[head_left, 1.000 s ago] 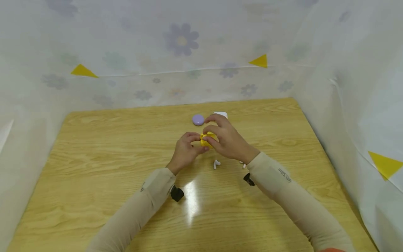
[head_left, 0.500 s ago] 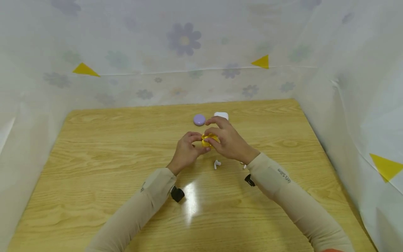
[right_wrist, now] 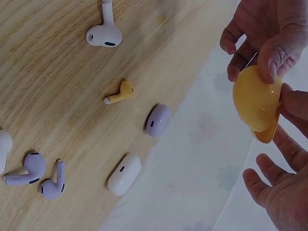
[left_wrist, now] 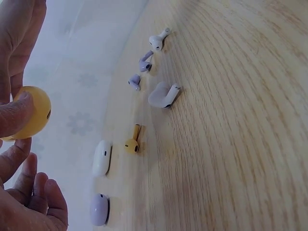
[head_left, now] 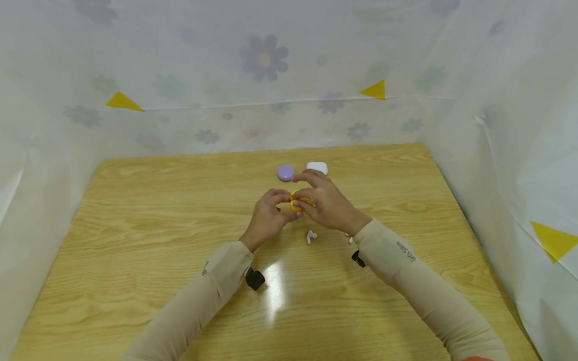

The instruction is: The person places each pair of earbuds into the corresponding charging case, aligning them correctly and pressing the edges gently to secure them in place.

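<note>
Both hands hold a small rounded yellow earbud case above the table, near the middle of the head view. My left hand grips it from the left, with fingers on the far side and thumb on the near side. From the right, my right hand pinches it between thumb and index finger, its other fingers raised. Two shell parts show at an angle in the right wrist view, so the case stands parted; its inside is hidden. One yellow earbud lies on the wood below.
Toward the table's far edge sit a round purple case and a white case. A white earbud lies nearer. Two purple earbuds and another white earbud lie to the right. Patterned white sheeting surrounds the table.
Both hands stay almost in place. The yellow case has turned slightly between the fingers and now shows a thinner, rim-like outline. The things on the table have not moved.
</note>
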A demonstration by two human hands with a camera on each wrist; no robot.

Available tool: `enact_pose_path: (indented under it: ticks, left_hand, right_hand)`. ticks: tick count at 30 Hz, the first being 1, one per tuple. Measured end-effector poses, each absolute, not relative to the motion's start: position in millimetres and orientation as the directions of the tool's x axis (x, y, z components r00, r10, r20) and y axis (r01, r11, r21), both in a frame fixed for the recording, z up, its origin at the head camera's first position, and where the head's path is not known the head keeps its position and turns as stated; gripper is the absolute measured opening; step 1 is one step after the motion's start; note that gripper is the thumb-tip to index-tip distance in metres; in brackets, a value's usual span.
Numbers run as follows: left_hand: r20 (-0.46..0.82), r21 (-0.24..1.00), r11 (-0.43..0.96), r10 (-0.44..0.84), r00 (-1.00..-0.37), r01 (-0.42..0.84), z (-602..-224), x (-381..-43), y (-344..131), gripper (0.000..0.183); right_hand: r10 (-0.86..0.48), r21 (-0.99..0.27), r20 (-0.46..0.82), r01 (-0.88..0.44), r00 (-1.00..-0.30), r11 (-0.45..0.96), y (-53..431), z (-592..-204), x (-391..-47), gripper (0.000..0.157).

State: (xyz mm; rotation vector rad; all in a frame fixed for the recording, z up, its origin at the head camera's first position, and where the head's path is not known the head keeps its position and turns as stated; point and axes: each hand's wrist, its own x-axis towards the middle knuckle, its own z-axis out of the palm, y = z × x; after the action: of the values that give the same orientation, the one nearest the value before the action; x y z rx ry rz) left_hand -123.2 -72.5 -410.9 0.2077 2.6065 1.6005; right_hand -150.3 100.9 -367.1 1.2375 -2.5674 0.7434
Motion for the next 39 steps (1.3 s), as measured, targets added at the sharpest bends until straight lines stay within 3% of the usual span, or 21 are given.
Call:
enact_pose_path:
  ticks: [20,26,31,39]
  left_hand:
    - [-0.003,0.893,0.446,0.15,-0.989,0.065,-415,-123,-74,0.03]
    - [-0.013,0.899,0.435,0.143,-0.99,0.051,-416,-122,-75,0.028]
    - [-0.026,0.902,0.43,0.13,-0.991,0.033,-419,-122,-76,0.031]
    - [-0.028,0.9,0.436,0.117,-0.993,0.026,-419,-123,-80,0.032]
  right_hand:
    - [-0.7,-0.362,0.33,-0.77,-0.633,0.525,104,-369,-148,0.018]
    - [-0.667,-0.353,0.402,-0.778,-0.628,0.52,109,-363,-151,0.023]
    - [-0.587,-0.393,0.449,-0.739,-0.674,0.548,114,-354,-158,0.028]
    - [-0.49,-0.446,0.409,-0.637,-0.77,0.629,121,-354,-174,0.032]
